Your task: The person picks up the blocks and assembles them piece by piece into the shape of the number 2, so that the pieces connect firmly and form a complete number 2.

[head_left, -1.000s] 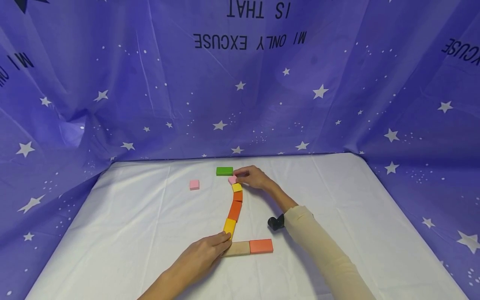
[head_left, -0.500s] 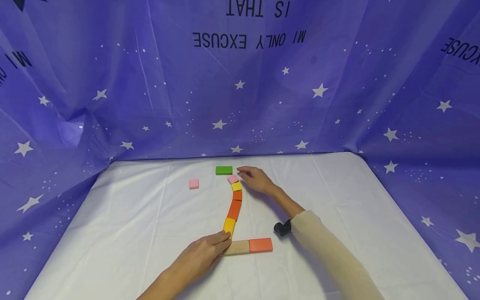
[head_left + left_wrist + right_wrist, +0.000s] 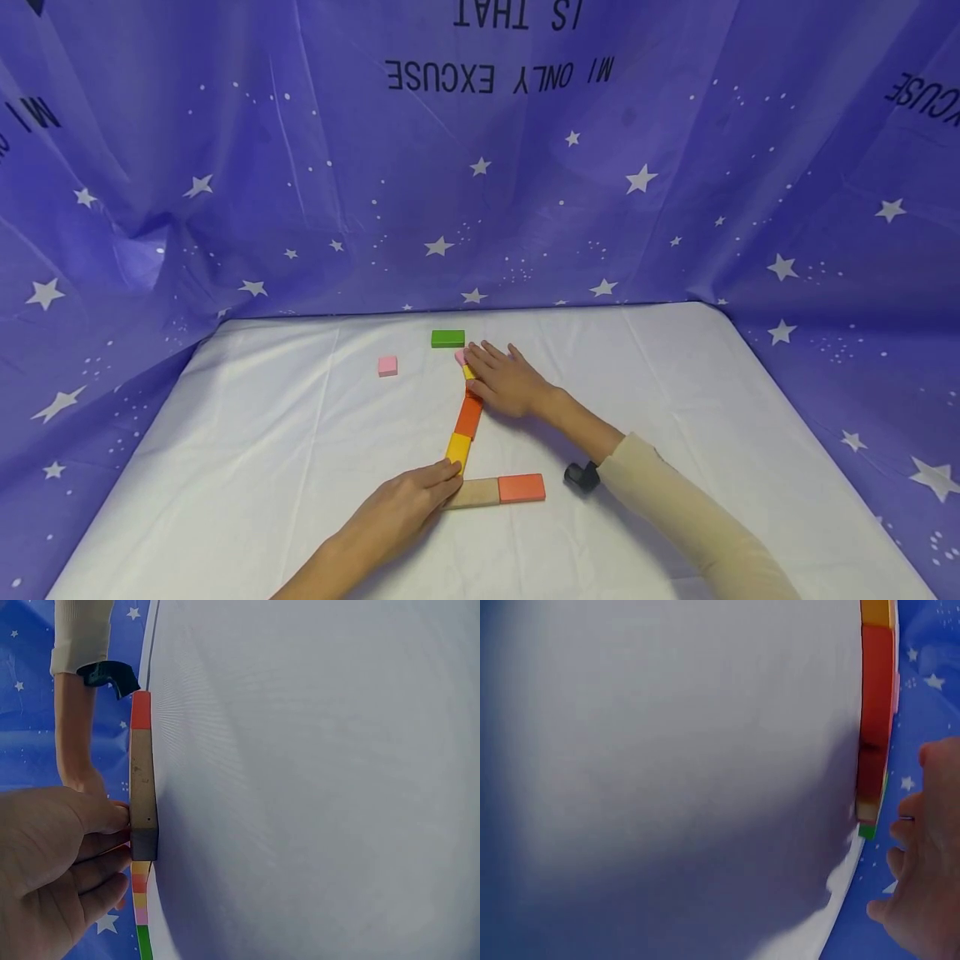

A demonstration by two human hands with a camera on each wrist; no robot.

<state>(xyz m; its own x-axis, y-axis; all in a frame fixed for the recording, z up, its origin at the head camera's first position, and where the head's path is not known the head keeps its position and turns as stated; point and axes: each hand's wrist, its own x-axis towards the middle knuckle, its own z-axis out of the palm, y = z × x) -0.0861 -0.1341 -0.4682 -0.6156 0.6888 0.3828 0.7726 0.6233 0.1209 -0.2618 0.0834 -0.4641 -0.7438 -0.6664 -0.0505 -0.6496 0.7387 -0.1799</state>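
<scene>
My left hand (image 3: 408,504) rests its fingertips on the near end of a yellow block (image 3: 458,450) and beside a plain wooden block (image 3: 478,493). Butted against the wooden one is a coral-red block (image 3: 522,488). From the yellow block a curved row runs away through an orange-red block (image 3: 468,415), a smaller orange one, a small yellow block (image 3: 468,372) and a pink block (image 3: 460,357). Over that far part, my right hand (image 3: 513,383) spreads its fingers, partly covering the small blocks. In the right wrist view it appears above the row, apart from it.
A green block (image 3: 447,338) lies beyond the row's far end. Off to its left sits a loose pink block (image 3: 387,366). White cloth (image 3: 300,467) covers the table, and a purple star-patterned curtain (image 3: 555,225) stands around the back and sides.
My right hand has withdrawn from the pink block, then come nearer with fingers spread over the row's small blocks. The left hand stays in place.
</scene>
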